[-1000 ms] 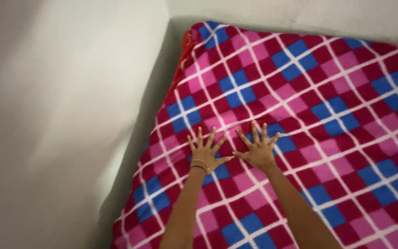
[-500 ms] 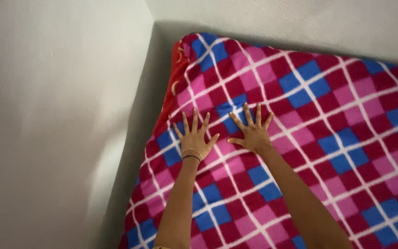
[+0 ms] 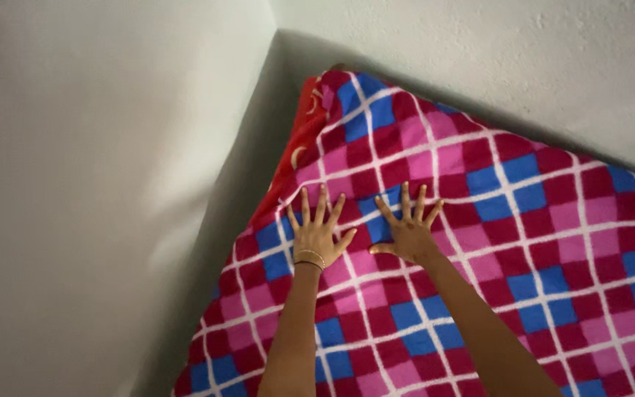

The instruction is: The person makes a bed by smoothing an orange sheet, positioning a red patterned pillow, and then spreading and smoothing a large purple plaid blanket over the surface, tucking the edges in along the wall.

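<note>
Compared with the frame half a second before, both hands lay at much the same spot in the view, side by side and flat, while the bed's far corner had swung toward the upper middle and more of the back wall showed above it. The left hand (image 3: 317,234) was spread wide, palm down, fingers splayed, pressing on the checked blanket (image 3: 523,242) and gripping nothing; thin bangles (image 3: 309,259) circled its wrist. The right hand (image 3: 408,233) lay just beside it, likewise open and flat on the cloth, thumb pointing toward the left hand, the two thumbs near but apart. The blanket, in pink, dark red and blue squares crossed by white lines, lay directly beneath both palms and ran on to the right and toward the person. Its left edge fell just beyond the left hand's fingers, where a red mattress side (image 3: 293,167) with pale curved marks showed below it. A dark, narrow gap separated that side from the left wall (image 3: 97,184). The back wall (image 3: 494,66) met the bed's far edge closely, so open room lay only to the right across the blanket.
</note>
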